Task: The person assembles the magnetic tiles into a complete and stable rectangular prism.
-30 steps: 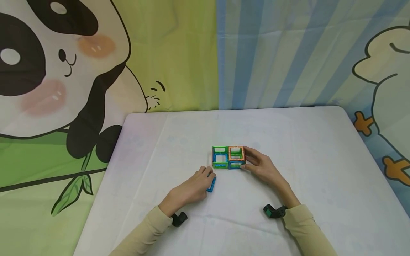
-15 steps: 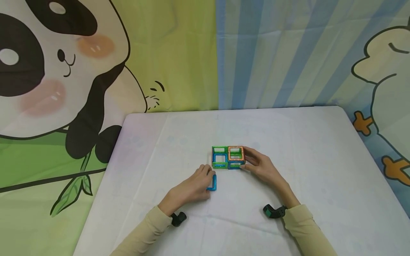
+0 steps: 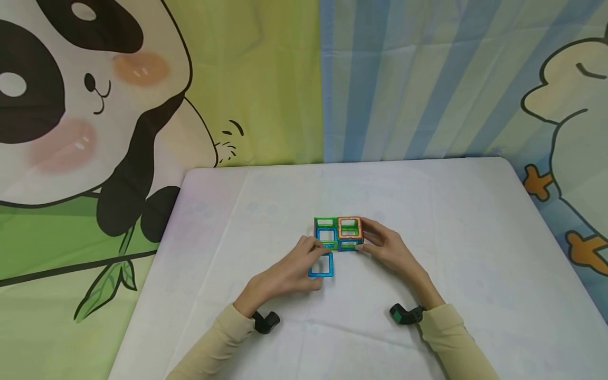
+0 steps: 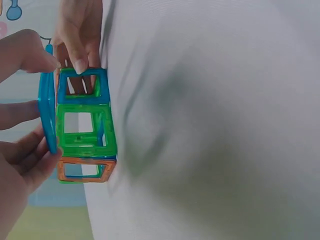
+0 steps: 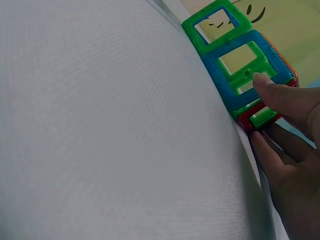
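A small box-like structure of square magnetic tiles point(image 3: 338, 233), in green, blue, orange and red, stands mid-table. Its right end is gripped by my right hand point(image 3: 392, 249); in the right wrist view the thumb presses a blue side tile point(image 5: 220, 82) while the other fingers are around the end. My left hand point(image 3: 291, 268) pinches a loose blue square magnetic tile point(image 3: 322, 274) by its edges, just in front of the structure's left half. The left wrist view shows this blue tile point(image 4: 46, 112) edge-on, near the green tile point(image 4: 85, 150) of the structure; whether they touch I cannot tell.
A white cloth point(image 3: 427, 200) with light creases covers the table. Behind it hangs a curtain point(image 3: 280, 79) with a printed panda and a striped blue part. Each wrist wears a black camera, such as the one at the right wrist point(image 3: 407, 314).
My left hand has moved slightly right and up, bringing the blue tile closer to the structure. The tile has turned, showing its full square. My right hand and the structure stay put.
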Demonstrator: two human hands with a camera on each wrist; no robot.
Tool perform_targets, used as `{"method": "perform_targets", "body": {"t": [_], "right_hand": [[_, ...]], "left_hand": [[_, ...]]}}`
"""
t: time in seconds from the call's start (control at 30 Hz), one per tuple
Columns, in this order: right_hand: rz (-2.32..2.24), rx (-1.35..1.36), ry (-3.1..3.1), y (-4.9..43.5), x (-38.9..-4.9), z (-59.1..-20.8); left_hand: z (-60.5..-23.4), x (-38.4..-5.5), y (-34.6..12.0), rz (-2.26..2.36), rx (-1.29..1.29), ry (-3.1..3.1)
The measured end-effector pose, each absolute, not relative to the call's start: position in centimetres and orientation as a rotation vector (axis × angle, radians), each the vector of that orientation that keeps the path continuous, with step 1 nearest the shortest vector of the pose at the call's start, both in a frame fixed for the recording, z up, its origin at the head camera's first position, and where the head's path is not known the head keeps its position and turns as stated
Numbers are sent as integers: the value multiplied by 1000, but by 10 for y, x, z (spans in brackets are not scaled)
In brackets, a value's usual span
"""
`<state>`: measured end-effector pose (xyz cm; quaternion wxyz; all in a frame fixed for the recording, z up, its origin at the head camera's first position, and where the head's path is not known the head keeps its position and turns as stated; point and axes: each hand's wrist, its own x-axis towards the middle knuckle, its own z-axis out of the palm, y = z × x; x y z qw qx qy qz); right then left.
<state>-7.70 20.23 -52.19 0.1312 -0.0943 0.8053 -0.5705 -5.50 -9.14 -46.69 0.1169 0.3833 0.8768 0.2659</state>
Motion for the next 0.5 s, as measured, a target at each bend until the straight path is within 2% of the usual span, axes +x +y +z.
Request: {"method": "perform_targets", "body": {"t": [0.2,0.5], "right_hand": [[-1662,-279,2328,202,-77,-523],[-1683,-274,2307,203,-78,-524]], "left_hand": [[-461,-64,-93,910,1072,2580],[-456,-94,-91,995,968,2582]]}}
